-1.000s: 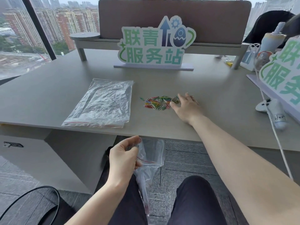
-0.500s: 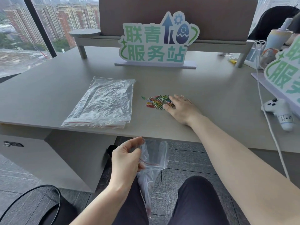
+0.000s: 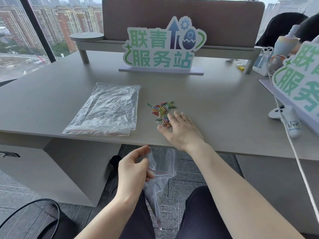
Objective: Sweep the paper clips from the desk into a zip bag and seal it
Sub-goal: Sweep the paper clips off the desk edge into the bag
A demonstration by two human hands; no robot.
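Two bare hands work at a grey table point(image 3: 215, 104), seen from a camera on the person's head. The right hand point(image 3: 181, 131) lies flat on the tabletop near the front edge, fingers straight and spread, holding nothing; its fingertips touch the near end of a small heap of coloured paper clips point(image 3: 162, 111), which stretches away from the hand toward the middle of the table. The left hand point(image 3: 133, 171) hangs below the table edge, over the person's lap, its grip a pinch of thumb and fingers on the upper edge of a clear zip bag point(image 3: 159, 171) that droops down to a point. The bag sits lower than the clips and nearer the camera. A stack of clear bags point(image 3: 107, 110) lies flat just left of the clips.
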